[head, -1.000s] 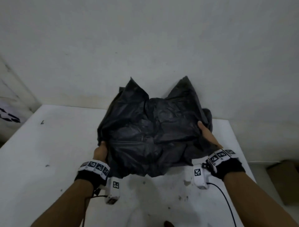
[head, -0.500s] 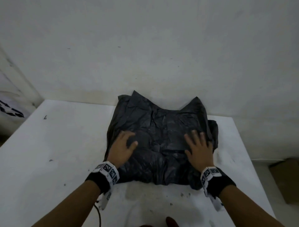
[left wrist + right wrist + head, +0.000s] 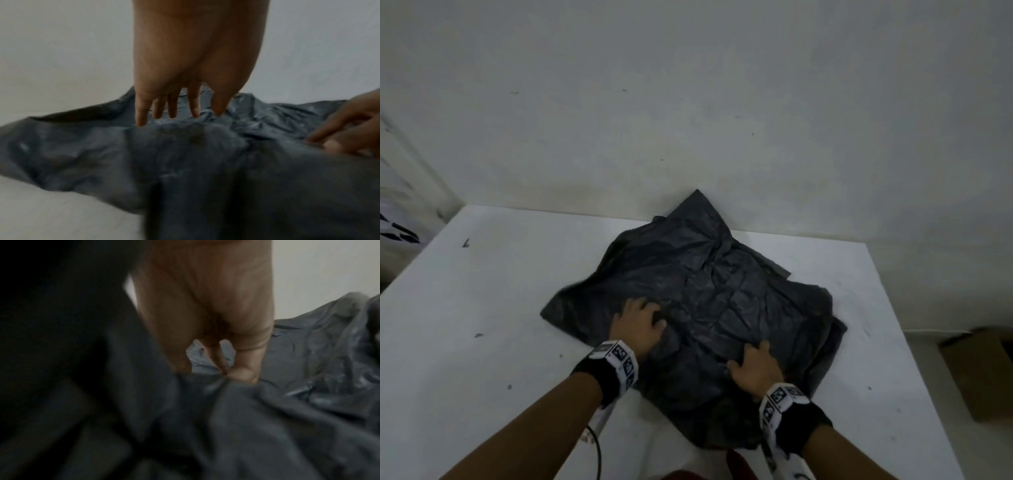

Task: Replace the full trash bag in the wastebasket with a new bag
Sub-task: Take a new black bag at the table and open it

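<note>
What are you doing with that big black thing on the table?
A person is working on a black trash bag spread out crumpled on a white table. The left hand rests on it with fingers spread. The right hand pinches a fold of the plastic near the front edge. No wastebasket shows here. A cardboard box sits on the floor to the right.

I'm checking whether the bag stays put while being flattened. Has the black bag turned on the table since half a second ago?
Yes. The black bag has turned: its peaks no longer both face the wall, and one corner now points toward the table's left side.
</note>
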